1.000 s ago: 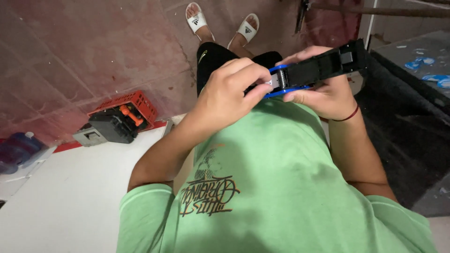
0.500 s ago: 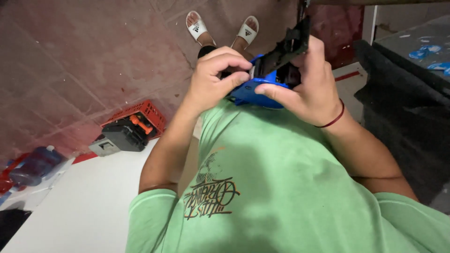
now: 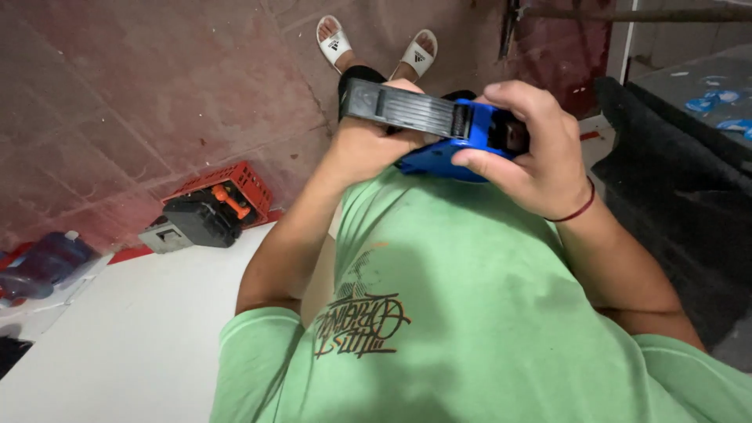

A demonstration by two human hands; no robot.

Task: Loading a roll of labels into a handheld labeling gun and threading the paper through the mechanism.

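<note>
At chest, blue-black tool (image 3: 439, 125) lies roughly crosswise, black end left; left hand (image 3: 368, 145) & right hand (image 3: 533, 153) grip it.

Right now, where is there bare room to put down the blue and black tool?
The white surface is bare between the green sleeve and the grey box. The tiled floor is free above the red crate. Both hands crowd the tool.

Within 1 second the blue-and-black power tool (image 3: 439, 129) has swung from tilting up toward the right, through nearly upright, to lying almost level above the green shirt (image 3: 470, 313), black end pointing left. The left hand (image 3: 368, 145) now sits beneath that black part, while the right hand (image 3: 533, 153) has shifted onto the blue body.
</note>
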